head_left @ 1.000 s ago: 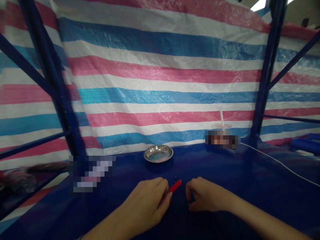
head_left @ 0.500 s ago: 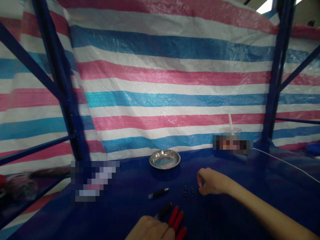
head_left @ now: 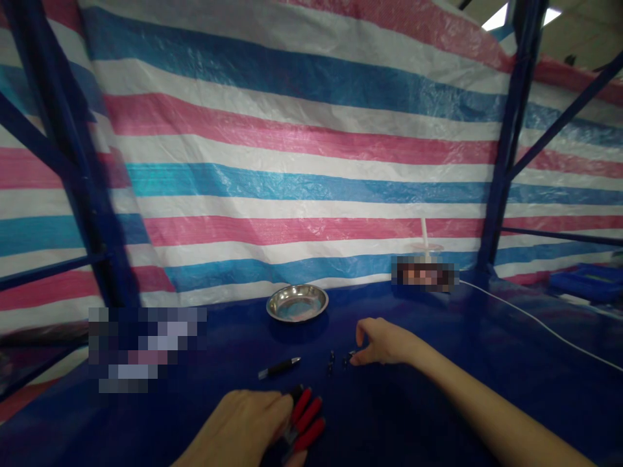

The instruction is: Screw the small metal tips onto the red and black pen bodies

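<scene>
My left hand (head_left: 246, 425) rests low on the blue table, fingers curled round red-handled tools (head_left: 305, 416) whose red grips stick out to the right. Farther out, my right hand (head_left: 382, 342) pinches at some small dark parts (head_left: 339, 360) lying on the table; its fingertips touch the rightmost one. A black pen-like tool (head_left: 279, 368) lies loose between the hands, to the left of the parts. A shiny metal dish (head_left: 297, 302) sits behind them near the striped sheet.
A striped pink, blue and white tarpaulin (head_left: 302, 162) closes the back. Dark blue frame posts (head_left: 501, 155) stand left and right. A plastic cup with a straw (head_left: 427, 250) stands at the back right, and a white cable (head_left: 535, 318) runs across the table. A blue tray (head_left: 586, 283) lies far right.
My left hand has drawn back toward me with the red-handled tools. My right hand reached forward to the small dark parts. The pen-like tool now lies uncovered on the table.
</scene>
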Available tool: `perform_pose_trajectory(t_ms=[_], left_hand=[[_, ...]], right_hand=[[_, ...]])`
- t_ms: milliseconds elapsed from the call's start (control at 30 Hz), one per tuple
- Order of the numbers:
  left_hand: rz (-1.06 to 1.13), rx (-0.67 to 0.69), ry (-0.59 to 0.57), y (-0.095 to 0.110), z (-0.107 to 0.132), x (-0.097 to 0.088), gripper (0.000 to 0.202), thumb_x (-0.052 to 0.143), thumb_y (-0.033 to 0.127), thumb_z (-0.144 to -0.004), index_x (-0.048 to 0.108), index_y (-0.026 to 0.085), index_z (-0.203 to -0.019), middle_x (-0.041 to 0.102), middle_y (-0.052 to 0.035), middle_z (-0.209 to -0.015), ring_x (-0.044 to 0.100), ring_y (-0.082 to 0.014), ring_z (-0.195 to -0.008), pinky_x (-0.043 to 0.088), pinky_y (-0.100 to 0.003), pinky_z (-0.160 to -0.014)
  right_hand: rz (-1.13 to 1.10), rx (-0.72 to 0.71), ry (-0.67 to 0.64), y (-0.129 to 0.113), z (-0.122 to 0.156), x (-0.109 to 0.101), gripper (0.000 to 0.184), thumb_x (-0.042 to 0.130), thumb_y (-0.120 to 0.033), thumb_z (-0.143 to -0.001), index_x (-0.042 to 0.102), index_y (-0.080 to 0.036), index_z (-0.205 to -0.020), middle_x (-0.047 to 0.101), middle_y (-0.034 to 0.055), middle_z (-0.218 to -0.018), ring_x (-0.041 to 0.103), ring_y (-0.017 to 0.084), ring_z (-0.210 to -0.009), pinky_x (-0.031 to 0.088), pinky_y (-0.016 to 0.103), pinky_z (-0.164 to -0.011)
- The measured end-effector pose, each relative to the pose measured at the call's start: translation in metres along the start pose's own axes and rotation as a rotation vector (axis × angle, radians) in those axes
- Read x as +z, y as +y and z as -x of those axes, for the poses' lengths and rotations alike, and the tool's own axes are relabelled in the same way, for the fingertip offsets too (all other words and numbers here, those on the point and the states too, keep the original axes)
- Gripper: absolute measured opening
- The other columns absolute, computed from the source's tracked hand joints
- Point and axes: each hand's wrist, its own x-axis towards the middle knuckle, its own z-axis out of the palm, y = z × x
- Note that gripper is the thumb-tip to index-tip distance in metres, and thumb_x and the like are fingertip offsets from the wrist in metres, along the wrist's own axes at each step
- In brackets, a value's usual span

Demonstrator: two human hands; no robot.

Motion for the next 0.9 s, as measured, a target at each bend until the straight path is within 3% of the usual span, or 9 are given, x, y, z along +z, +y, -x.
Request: perform_pose_trajectory(t_ms=[100, 167, 267, 467, 700, 900], left_hand=[[0.026, -0.223, 0.092, -0.023, -0.013, -0.017, 0.033, 0.034, 0.045, -0.078, 0.050, 0.018, -0.067, 0.054, 0.0018, -0.064, 0.048, -0.0100, -0.059, 0.032, -0.019, -0.053], [0.032, -0.291, 0.117, -0.043, -0.020, -0.025, 0.034, 0.035, 0.049, -0.077, 0.050, 0.019, -0.076, 0.055, 0.0007, -0.072, 0.051, -0.0119, -0.067, 0.035, -0.021, -0.060], [0.053, -0.325, -0.027, -0.061, -0.026, -0.030, 0.035, 0.043, 0.050, -0.072, 0.051, 0.020, -0.088, 0.056, -0.0010, -0.083, 0.053, -0.0163, -0.078, 0.039, -0.026, -0.069], [-0.065, -0.395, -0.278, -0.049, -0.034, -0.022, 0.028, 0.047, 0.030, -0.071, 0.051, 0.021, -0.098, 0.054, -0.0072, -0.103, 0.053, -0.0217, -0.092, 0.041, -0.033, -0.078], [-0.087, -0.366, -0.246, -0.057, -0.037, -0.009, 0.019, 0.038, 0.025, -0.074, 0.055, 0.020, -0.081, 0.058, -0.0048, -0.088, 0.055, -0.0178, -0.081, 0.041, -0.029, -0.069], [-0.111, -0.371, -0.195, -0.045, -0.027, -0.014, 0.020, 0.042, 0.028, -0.076, 0.049, 0.018, -0.092, 0.056, -0.0094, -0.097, 0.054, -0.0220, -0.087, 0.041, -0.035, -0.074]], right_hand=[[-0.022, -0.023, 0.128, 0.001, -0.002, 0.000, 0.038, 0.060, -0.047, -0.062, 0.056, -0.017, -0.085, 0.056, 0.0049, -0.077, 0.053, 0.015, -0.067, 0.028, 0.020, -0.050], [-0.045, -0.033, 0.221, 0.000, -0.004, 0.000, 0.036, 0.055, -0.048, -0.067, 0.055, -0.018, -0.085, 0.055, 0.0047, -0.075, 0.052, 0.015, -0.068, 0.028, 0.020, -0.052], [-0.070, -0.061, 0.298, -0.002, -0.005, 0.002, 0.033, 0.052, -0.046, -0.072, 0.054, -0.017, -0.086, 0.054, 0.0038, -0.070, 0.051, 0.013, -0.065, 0.027, 0.020, -0.053], [-0.132, -0.238, 0.333, -0.009, -0.006, 0.011, 0.025, 0.052, -0.040, -0.075, 0.054, -0.017, -0.086, 0.050, 0.0001, -0.060, 0.046, 0.010, -0.057, 0.025, 0.018, -0.051], [-0.231, -0.392, 0.336, -0.016, -0.001, 0.011, 0.019, 0.048, -0.033, -0.078, 0.052, -0.016, -0.084, 0.045, -0.0033, -0.053, 0.041, 0.006, -0.050, 0.025, 0.017, -0.049], [-0.215, -0.444, 0.349, -0.018, 0.001, 0.014, 0.016, 0.048, -0.030, -0.078, 0.053, -0.015, -0.083, 0.047, -0.0017, -0.060, 0.043, 0.008, -0.056, 0.029, 0.019, -0.054]])
